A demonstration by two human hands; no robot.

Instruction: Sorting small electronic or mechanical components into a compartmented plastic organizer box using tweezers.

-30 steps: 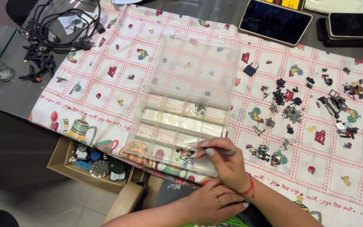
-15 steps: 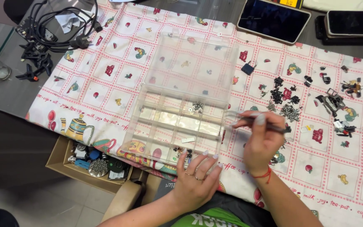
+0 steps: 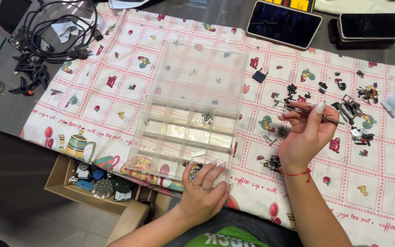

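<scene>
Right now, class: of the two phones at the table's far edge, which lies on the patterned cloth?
The larger, pale-rimmed phone; the darker phone lies off the cloth.

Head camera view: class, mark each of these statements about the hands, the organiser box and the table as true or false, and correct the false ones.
1. The right hand holds tweezers. True.
2. The left hand rests on the near edge of the clear organiser box. True.
3. The box lid is shut. False: it stands open, tilted away.
4. The small dark parts lie left of the box. False: they lie to its right, on the patterned tablecloth.
5. Black cables lie at the far left. True.
</scene>
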